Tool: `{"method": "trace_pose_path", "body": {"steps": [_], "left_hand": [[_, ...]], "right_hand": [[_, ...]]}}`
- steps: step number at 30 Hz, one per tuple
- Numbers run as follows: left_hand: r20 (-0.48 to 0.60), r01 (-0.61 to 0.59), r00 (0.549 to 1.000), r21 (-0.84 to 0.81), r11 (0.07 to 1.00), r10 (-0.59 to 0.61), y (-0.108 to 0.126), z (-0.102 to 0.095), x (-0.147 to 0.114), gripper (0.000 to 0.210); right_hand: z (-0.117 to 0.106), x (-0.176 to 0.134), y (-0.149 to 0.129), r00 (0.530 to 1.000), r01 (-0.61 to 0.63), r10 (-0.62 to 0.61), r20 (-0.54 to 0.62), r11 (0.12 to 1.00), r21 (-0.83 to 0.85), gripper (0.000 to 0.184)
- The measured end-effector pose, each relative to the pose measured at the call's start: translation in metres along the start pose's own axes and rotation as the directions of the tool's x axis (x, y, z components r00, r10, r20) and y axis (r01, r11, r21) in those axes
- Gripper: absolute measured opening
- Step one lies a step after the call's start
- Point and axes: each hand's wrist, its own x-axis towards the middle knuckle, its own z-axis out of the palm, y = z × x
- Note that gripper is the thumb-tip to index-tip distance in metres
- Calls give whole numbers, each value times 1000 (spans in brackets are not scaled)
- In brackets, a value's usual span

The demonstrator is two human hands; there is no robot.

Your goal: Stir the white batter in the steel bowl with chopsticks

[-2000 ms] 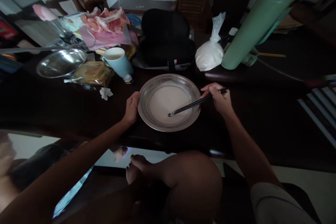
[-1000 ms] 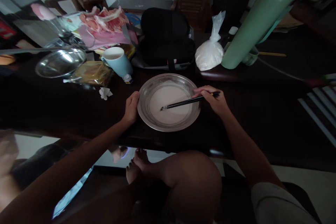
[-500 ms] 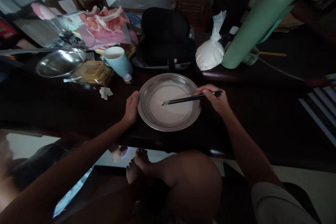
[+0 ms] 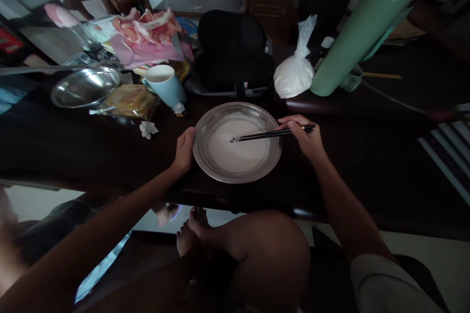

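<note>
A round metal basin (image 4: 203,161) sits on the dark table in front of me, with a smooth, pale liquid mixture (image 4: 238,154) inside. My left hand (image 4: 184,149) grips the basin's left rim, thumb on top and the other fingers hidden beneath or behind it. Over the right rim, my right hand (image 4: 305,138) is closed around a pair of black chopsticks (image 4: 262,135). Their tips dip into the pale mixture near the middle of the basin.
Behind the basin stand a light blue mug (image 4: 167,88), an open black case (image 4: 233,58), a tied plastic bag of white powder (image 4: 293,76) and a tall green thermos (image 4: 362,41). An empty metal bowl (image 4: 84,89) and a wrapped package (image 4: 128,100) lie left. Another person sits at far left.
My right hand and the chopsticks have shifted slightly right and the tips slightly away from me. My left hand and the basin stay in place.
</note>
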Motion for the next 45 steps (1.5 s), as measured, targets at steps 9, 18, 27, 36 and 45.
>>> {"method": "trace_pose_path", "body": {"steps": [9, 18, 27, 36, 45], "left_hand": [[-10, 20, 1000, -2, 1000, -20, 2, 0, 0, 52], [-14, 25, 1000, 2, 1000, -25, 3, 0, 0, 54], [-7, -12, 1000, 24, 1000, 13, 5, 1, -1, 54], [-6, -3, 1000, -10, 1000, 3, 0, 0, 0, 53], [-15, -8, 1000, 0, 1000, 8, -4, -2, 2, 52]], "right_hand": [[4, -3, 1, 995, -17, 13, 96, 999, 37, 33], [-5, 2, 3, 996, 13, -12, -88, 1000, 16, 35], [1, 0, 1, 1000, 5, -5, 30, 1000, 1, 32], [4, -2, 3, 997, -15, 11, 71, 999, 52, 34], [-3, 1, 3, 996, 46, -40, -76, 996, 78, 31]]}}
